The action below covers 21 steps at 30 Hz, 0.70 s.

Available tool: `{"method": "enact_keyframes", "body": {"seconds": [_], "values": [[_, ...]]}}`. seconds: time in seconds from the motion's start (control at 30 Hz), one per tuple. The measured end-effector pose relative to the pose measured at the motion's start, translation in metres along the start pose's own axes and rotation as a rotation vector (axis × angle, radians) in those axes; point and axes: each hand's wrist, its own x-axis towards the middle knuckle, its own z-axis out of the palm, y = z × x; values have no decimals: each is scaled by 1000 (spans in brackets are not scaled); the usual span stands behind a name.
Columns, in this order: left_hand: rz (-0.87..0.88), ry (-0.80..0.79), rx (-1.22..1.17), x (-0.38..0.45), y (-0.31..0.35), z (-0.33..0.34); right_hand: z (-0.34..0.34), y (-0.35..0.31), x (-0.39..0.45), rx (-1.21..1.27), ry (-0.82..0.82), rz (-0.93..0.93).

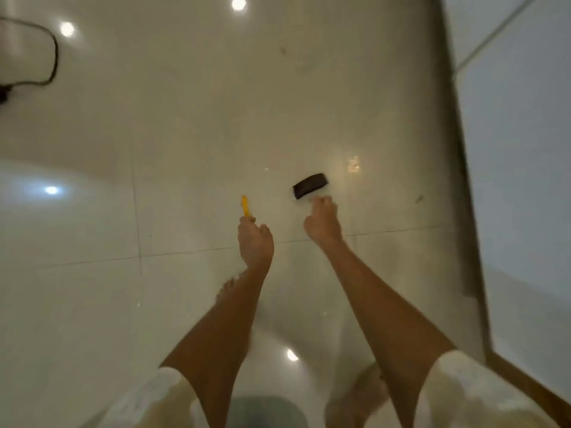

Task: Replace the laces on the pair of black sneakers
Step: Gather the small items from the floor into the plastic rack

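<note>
1. Two hands reach out over a glossy pale tiled floor (185,149); no black sneakers appear anywhere in view, so where the pair is cannot be told from here
2. At about 12 o'clock from the left hand (255,242), a small yellow piece (245,206) sticks up out of its curled fingers; it is too blurred to name, perhaps a lace end or a tool
3. Fingers of the right hand (321,220) are curled, with something pale at their tips; whether they pinch it cannot be told
4. Just at 11 o'clock of the right hand a small dark flat object (310,185) lies on the floor, close to the fingertips but seemingly apart
5. Judging by its look, the yellow piece is light and thin, likely to slip, so a pinch near its end should serve; laces would be soft and limp
6. At 10 o'clock, far off, a black cable (52,60) curls on the floor, well clear of both hands
7. At 3 o'clock a dark wall edge (463,168) runs down the frame; nothing stands between the hands and the dark object
</note>
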Motion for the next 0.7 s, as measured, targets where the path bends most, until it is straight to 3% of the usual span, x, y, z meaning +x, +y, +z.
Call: {"method": "enact_keyframes", "body": {"seconds": [0.17, 0.33, 0.43, 0.5, 0.63, 0.7], "values": [[-7, -6, 85, 103, -29, 10, 44, 2, 96, -313, 205, -128], [4, -120, 250, 137, -36, 31, 47, 16, 132, -654, 238, -245], [18, -126, 280, 139, -42, 37, 44, 22, 129, -730, 240, -269], [47, -124, 197, 131, -40, 33, 43, 22, 114, -533, 245, -228], [140, -176, -90, 81, -21, 17, 33, 10, 45, 206, 261, 45], [209, -207, -157, 44, -5, 8, 26, -1, 2, 436, 315, 158]]}}
